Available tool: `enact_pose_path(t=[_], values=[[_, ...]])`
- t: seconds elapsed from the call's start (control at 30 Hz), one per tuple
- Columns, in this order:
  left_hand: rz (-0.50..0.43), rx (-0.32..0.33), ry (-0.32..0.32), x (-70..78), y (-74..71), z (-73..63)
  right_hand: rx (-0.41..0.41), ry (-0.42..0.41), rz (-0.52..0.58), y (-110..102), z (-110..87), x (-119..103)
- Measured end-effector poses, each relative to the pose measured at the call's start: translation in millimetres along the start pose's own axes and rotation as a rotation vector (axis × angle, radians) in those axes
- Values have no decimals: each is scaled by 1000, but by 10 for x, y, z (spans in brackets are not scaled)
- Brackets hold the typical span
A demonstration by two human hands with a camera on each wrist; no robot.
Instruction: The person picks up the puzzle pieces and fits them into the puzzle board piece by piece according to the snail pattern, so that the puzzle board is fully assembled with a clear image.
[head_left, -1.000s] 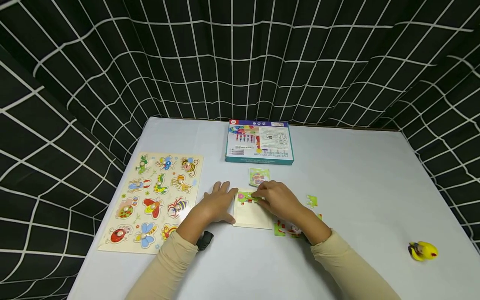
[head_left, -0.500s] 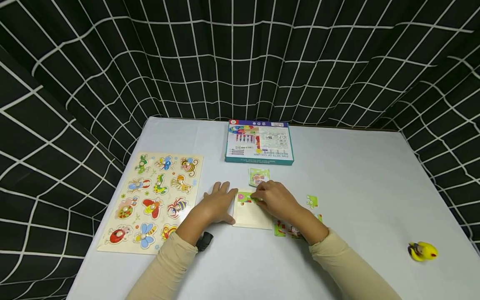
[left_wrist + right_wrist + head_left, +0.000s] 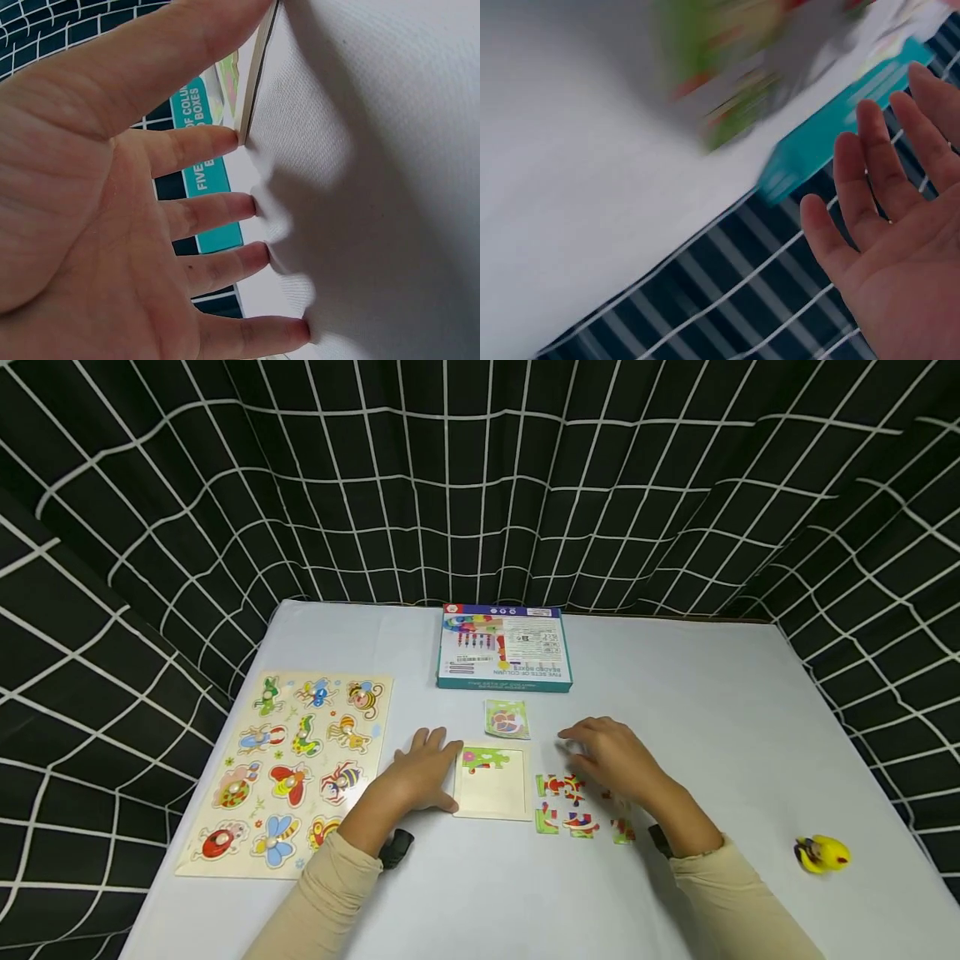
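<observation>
The left hand (image 3: 420,772) has its fingers spread wide, and its thumb and pointing finger touch the side of a small wooden tray (image 3: 491,797). It grips nothing. The tray lies on the white worktop (image 3: 660,677), with green puzzle pieces (image 3: 487,758) in its far left corner. The right hand (image 3: 611,756) is over the loose puzzle pieces (image 3: 582,827), just right of the tray. Its fingers are loose and hold nothing. A little picture card (image 3: 507,718) lies just behind the tray, near a flat box (image 3: 504,647). A bug board (image 3: 315,774) lies on the left, and a yellow duck (image 3: 822,854) on the right.
</observation>
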State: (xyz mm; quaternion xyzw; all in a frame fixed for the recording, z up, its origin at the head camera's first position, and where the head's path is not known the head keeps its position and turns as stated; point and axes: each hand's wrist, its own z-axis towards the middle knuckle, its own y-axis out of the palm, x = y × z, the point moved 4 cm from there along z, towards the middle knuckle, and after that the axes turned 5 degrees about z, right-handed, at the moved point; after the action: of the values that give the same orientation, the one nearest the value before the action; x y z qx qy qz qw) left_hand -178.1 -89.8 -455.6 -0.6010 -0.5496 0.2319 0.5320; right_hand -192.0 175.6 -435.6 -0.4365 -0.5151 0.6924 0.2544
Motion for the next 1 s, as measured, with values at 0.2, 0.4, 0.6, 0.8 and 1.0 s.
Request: enact_pose_path(t=[0.2, 0.4, 0.6, 0.8, 1.0], values=[[-15, 4, -6, -21, -19, -30, -7, 119, -38, -51, -270, 361], [-40, -1, 0, 8, -20, -16, -24, 165, -17, -40, -427, 489], [-40, 3, 4, 14, -14, -8, -6, 152, -26, -27, -430, 508], [-35, 4, 2, -11, -5, -20, 3, 126, -43, -9, -382, 497], [-30, 6, 11, 10, -10, -2, 6, 93, -64, -62, -267, 323]])
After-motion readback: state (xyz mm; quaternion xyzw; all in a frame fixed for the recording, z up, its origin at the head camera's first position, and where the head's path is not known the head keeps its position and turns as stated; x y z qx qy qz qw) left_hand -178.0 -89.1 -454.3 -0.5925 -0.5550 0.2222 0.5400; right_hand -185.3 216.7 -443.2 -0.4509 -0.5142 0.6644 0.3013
